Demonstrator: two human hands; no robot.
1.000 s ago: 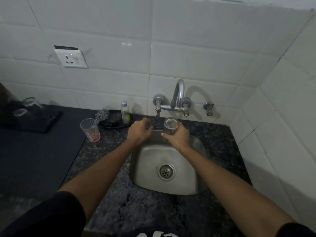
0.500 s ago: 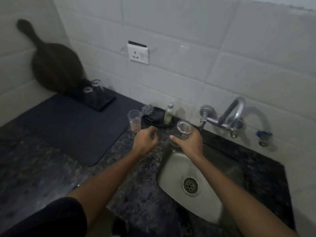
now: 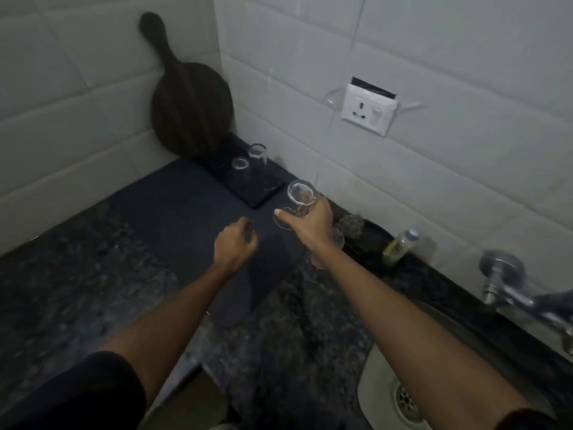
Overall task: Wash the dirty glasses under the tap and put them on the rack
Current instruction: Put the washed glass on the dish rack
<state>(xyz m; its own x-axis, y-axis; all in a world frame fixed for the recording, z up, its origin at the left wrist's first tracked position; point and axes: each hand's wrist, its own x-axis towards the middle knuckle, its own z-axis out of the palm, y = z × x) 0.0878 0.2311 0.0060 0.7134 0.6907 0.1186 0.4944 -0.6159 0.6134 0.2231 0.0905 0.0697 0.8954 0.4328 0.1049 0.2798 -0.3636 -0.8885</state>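
Observation:
My right hand (image 3: 310, 223) grips a clear glass (image 3: 300, 194) in the air above the dark mat, a short way from the black rack (image 3: 266, 189). Two glasses stand upside down on the rack, one taller (image 3: 258, 154) and one lower (image 3: 240, 166). My left hand (image 3: 236, 245) hovers to the left with its fingers curled and holds nothing. Another glass with a pinkish base (image 3: 336, 243) stands on the counter, mostly hidden behind my right forearm. The tap (image 3: 508, 288) and the steel sink (image 3: 387, 395) lie at the right edge.
A dark round board (image 3: 190, 110) leans in the wall corner behind the rack. A black dish with a scrubber (image 3: 350, 226) and a small bottle (image 3: 400, 245) sit by the wall. A wall socket (image 3: 369, 110) is above. A dark mat (image 3: 192, 218) covers part of the granite counter.
The view has swung left from the sink. My right hand has carried the glass away from the tap toward the rack, and my left hand has moved left with it.

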